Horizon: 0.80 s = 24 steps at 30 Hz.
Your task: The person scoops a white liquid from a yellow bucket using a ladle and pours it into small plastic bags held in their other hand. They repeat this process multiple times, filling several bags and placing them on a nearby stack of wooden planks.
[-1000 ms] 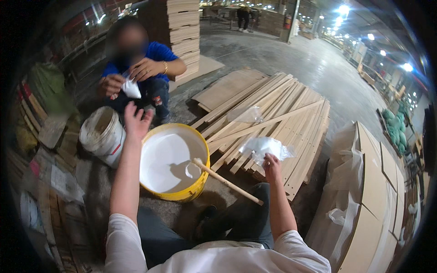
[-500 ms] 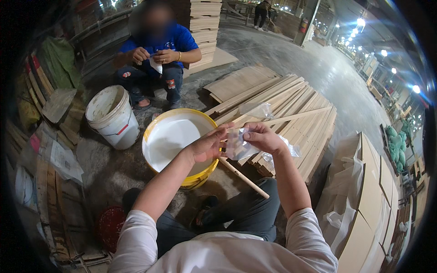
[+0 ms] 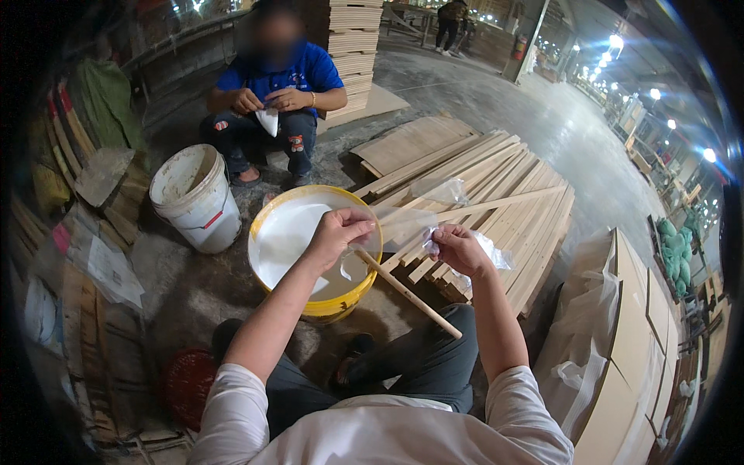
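A clear plastic bag (image 3: 407, 223) spans the gap between the person's two hands, its stretch running roughly left to right; the film is too see-through to tell its long axis or where its mouth lies. The left hand (image 3: 343, 234) has thumb and fingers closed in a pinch at the bag's left end, and the right hand (image 3: 459, 249) pinches a crumpled bit at its right end, the other fingers curled in, so neither grip stands apart. The bag lies to the right of the left grip and to the left of the right one. Below and to the left is the yellow-rimmed bucket (image 3: 332, 307) with a white filling; the left hand is the nearer to it, above its right part, while the right hand is over the near ends of the wooden planks (image 3: 504, 174). A wooden stick (image 3: 411, 294) slants from the bucket over its near right rim toward the person's right leg. Just beyond the right hand, another plastic packet (image 3: 493, 253) lies on the planks, partly hidden. At far left, past a white bucket (image 3: 203, 203), a co-worker (image 3: 322, 71) holds a small white-filled bag (image 3: 268, 122).
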{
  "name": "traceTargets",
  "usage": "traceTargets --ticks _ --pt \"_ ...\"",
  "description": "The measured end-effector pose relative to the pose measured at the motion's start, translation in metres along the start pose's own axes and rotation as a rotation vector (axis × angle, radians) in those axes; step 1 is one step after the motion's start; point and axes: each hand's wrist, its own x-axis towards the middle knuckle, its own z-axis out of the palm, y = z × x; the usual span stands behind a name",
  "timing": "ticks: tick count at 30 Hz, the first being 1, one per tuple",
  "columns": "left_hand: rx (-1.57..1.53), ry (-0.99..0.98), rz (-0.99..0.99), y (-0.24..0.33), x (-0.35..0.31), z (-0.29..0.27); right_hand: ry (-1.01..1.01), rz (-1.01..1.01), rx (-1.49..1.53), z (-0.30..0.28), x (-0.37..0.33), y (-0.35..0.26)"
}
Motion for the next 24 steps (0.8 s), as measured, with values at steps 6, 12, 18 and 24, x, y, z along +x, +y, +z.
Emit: traceTargets --ticks 6,12,18,24 --pt "0.082 0.002 0.002 0.0 -0.003 0.009 0.05 -0.224 -0.08 -0.001 -0.007 -0.003" --pt "0.205 -0.044 0.062 -0.002 0.002 0.044 0.231 -0.274 -0.087 -0.018 -0.018 -0.006" --pt "0.064 -0.228 0.097 -0.012 0.017 0.094 0.637 -0.36 -0.814 -0.055 -0.028 0.002" --pt "0.369 -0.027 0.165 -0.075 0.03 0.1 0.755 -0.599 -0.986 -0.008 -0.017 0.025"
